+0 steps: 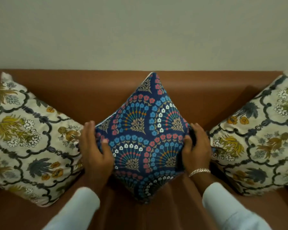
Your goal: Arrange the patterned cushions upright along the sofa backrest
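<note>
1. Blue floral cushion [143, 135]: stood on one corner, diamond-wise, leaning on the brown sofa backrest [198, 90].
2. Left hand [96, 151]: cupped on its left corner, thumb in front.
3. Right hand [196, 146]: gripping its right corner, bracelet [199, 171] on wrist.
4. Cream cushions [28, 138] [258, 138]: either side of it.

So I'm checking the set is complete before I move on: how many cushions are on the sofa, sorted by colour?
Cream floral-patterned square cushions: 2, one at the left end and one at the right end
Navy blue floral-patterned square cushion: 1, in the middle, held by the left hand and right hand
Total: 3
</note>
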